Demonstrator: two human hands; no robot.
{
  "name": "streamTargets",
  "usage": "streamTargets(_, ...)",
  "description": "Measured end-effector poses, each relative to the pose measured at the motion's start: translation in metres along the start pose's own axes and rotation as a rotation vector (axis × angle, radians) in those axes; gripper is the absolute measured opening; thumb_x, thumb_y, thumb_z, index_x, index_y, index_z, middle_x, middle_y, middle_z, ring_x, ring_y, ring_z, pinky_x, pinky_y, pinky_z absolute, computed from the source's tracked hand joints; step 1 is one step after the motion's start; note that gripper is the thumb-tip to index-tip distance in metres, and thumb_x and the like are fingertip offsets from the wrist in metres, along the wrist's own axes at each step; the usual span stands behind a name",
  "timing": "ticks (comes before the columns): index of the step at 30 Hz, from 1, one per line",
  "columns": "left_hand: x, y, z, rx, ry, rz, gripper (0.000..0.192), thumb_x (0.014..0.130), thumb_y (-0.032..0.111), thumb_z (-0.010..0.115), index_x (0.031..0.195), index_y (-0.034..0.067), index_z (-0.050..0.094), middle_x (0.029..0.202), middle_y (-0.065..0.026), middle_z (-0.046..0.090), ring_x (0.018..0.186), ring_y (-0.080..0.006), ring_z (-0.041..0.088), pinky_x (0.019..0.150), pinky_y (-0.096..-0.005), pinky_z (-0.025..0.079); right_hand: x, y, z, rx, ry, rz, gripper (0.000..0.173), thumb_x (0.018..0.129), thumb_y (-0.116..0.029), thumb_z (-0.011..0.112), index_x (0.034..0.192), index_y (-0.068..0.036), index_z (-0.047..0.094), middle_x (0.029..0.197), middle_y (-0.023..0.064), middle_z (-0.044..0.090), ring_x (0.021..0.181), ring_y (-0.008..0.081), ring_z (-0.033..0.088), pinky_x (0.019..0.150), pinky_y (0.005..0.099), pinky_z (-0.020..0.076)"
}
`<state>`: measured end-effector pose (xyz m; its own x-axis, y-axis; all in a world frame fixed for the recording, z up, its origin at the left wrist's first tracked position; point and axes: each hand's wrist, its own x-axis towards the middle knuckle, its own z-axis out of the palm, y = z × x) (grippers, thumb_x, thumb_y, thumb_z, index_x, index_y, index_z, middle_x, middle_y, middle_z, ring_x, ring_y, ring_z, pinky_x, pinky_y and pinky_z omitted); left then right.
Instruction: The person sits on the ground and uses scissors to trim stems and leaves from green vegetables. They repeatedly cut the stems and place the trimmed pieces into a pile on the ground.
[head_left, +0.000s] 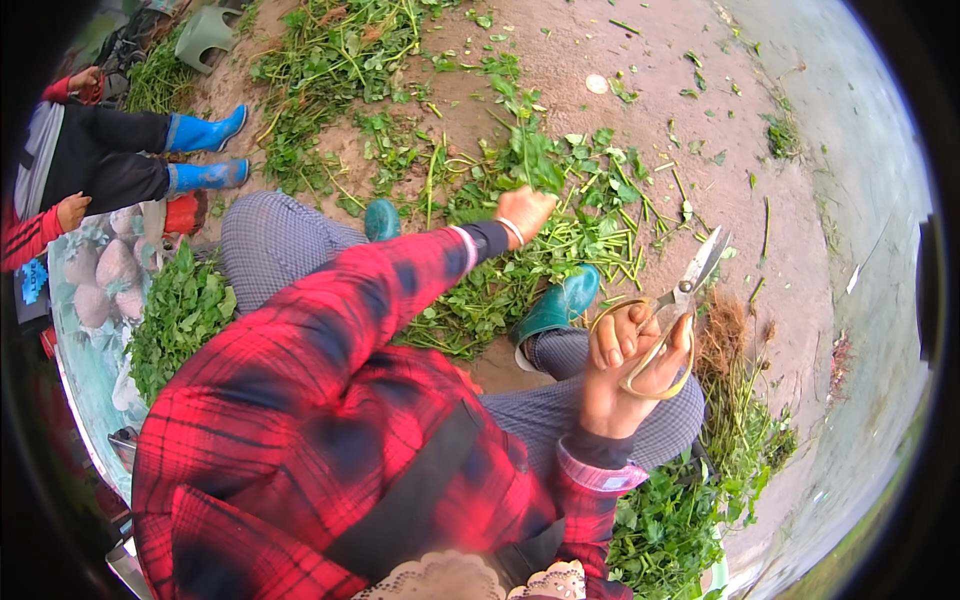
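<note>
My left hand (527, 214) is in a fist over the cut greens, and a leafy stem (531, 154) sticks out from it, away from me. At the right, my right hand (626, 367) holds a pair of scissors (684, 289) with gold-coloured handle loops. Its blades point up and to the right, slightly parted and clear of any stem. Cut stems and leaves (592, 217) lie scattered on the ground beneath and beyond my hands, between my green shoes (562, 300).
A heap of leafy greens (337, 67) lies farther off. Beside my right knee are rooted plants (724, 352); picked leaves (180, 315) rest on a strawberry-print surface (90, 360) at left. Another person in blue boots (206, 131) is at the far left near a green plastic stool (206, 36).
</note>
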<state>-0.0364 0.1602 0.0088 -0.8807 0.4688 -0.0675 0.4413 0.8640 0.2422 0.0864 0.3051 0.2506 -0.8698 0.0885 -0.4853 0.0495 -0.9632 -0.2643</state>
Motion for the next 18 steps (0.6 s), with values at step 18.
streamTargets(18,0.094,-0.065,-0.058,-0.559,-0.781,0.049,0.024,0.059,0.021,0.071,0.077,0.007,0.061,0.076,-0.0103,0.057,0.072,-0.0233,0.056,0.066,-0.0345,0.044,0.093,0.011,0.037,-0.147,0.42,-0.041,0.027,0.086,-0.032,0.045,0.077,-0.006,0.047,0.066,0.0041,0.049,0.043,0.0124,0.037,0.037,0.0235,0.0277)
